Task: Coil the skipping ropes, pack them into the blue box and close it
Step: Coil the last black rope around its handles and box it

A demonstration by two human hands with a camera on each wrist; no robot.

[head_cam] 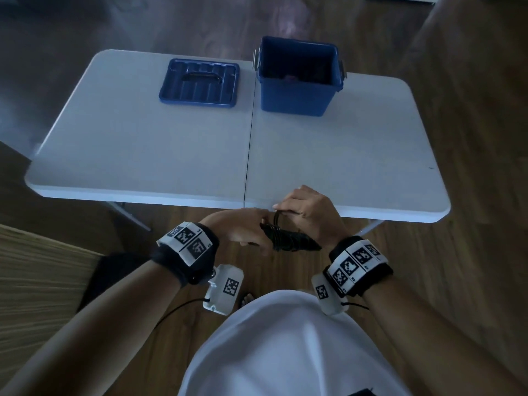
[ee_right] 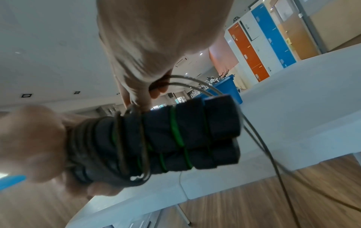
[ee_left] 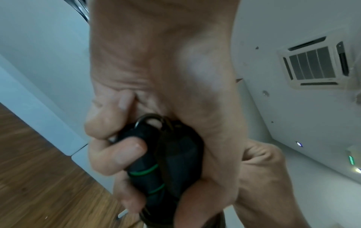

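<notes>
A black skipping rope with two green-ringed handles (head_cam: 288,238) hangs just in front of the table's near edge. My left hand (head_cam: 240,227) grips both handles (ee_left: 166,162) together in a fist. Several turns of thin cord (ee_right: 121,138) are wound round the handles (ee_right: 185,135). My right hand (head_cam: 303,207) is above them and pinches a loop of the cord (ee_right: 259,146); the rest trails down toward the floor. The blue box (head_cam: 298,77) stands uncovered at the table's far right, with dark things and something pinkish inside. Its blue lid (head_cam: 199,82) lies flat to the left of it.
The white folding table (head_cam: 143,144) has a seam down its middle. There is wooden floor (head_cam: 471,195) all around, and a table leg (head_cam: 128,215) below the near edge. Lockers (ee_right: 259,46) stand far off.
</notes>
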